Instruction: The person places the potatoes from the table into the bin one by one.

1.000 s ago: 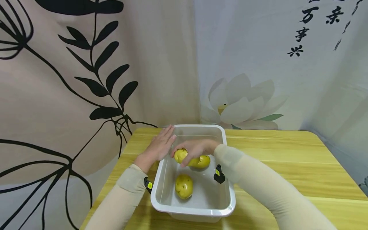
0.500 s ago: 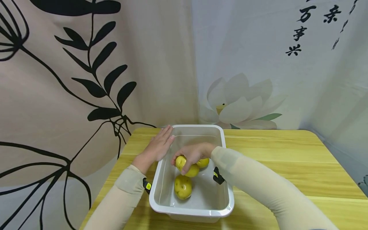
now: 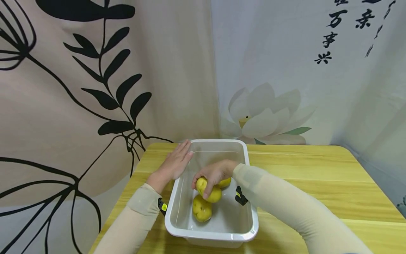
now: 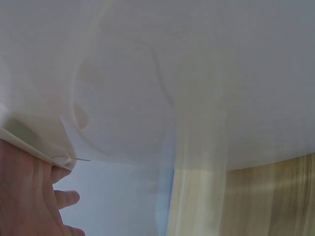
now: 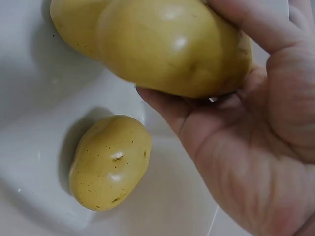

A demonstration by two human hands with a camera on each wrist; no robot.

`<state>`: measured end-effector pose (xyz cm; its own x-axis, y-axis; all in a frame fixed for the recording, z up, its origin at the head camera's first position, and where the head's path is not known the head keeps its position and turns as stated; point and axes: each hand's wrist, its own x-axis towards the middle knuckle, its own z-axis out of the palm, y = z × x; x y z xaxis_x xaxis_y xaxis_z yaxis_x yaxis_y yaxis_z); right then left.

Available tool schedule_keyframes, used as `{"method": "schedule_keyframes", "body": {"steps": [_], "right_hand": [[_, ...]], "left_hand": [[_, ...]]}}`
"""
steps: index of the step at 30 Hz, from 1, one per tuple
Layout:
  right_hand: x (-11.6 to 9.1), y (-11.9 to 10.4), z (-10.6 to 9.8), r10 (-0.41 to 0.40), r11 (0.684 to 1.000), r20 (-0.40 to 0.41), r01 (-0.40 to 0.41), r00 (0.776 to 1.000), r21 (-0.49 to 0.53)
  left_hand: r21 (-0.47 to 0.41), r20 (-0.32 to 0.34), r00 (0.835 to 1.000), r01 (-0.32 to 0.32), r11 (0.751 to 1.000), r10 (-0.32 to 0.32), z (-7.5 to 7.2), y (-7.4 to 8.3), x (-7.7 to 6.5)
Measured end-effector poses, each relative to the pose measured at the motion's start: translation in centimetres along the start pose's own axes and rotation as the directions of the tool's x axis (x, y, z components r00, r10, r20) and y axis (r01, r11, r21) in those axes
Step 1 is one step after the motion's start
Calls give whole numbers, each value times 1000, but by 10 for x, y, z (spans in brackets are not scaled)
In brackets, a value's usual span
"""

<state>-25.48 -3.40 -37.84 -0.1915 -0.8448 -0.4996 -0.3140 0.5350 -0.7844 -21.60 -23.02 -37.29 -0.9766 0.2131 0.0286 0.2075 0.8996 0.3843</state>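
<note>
My right hand (image 3: pixel 217 172) reaches into a white plastic tub (image 3: pixel 211 235) and grips a yellow potato (image 3: pixel 214 195) between thumb and fingers. A second potato (image 3: pixel 202 209) lies on the tub floor on the near side of the held one. A third potato (image 3: pixel 226 182) is partly hidden behind the right hand. In the right wrist view, the held potato (image 5: pixel 172 46) overlaps one potato (image 5: pixel 74 24), and another potato (image 5: pixel 112 162) lies apart from it. With fingers straight, my left hand (image 3: pixel 174 164) rests at the tub's left rim; in the left wrist view its fingers show at the lower left.
The tub stands on a wooden table (image 3: pixel 304 183), whose top extends to the right. Printed curtains (image 3: pixel 177 70) hang behind the table's far edge. The tub's rim rises around the potatoes.
My right hand has brought the held potato nearer to me, over the tub toward the near potato. It has drawn away from the potato behind. My left hand stays at the rim.
</note>
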Motion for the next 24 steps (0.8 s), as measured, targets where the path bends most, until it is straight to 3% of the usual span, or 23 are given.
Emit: {"method": "schedule_keyframes", "body": {"steps": [24], "right_hand": [[2, -2, 1, -57, 992, 17, 54, 998, 111]], "left_hand": [[-12, -21, 1000, -9, 1000, 9, -1, 0, 0]]}}
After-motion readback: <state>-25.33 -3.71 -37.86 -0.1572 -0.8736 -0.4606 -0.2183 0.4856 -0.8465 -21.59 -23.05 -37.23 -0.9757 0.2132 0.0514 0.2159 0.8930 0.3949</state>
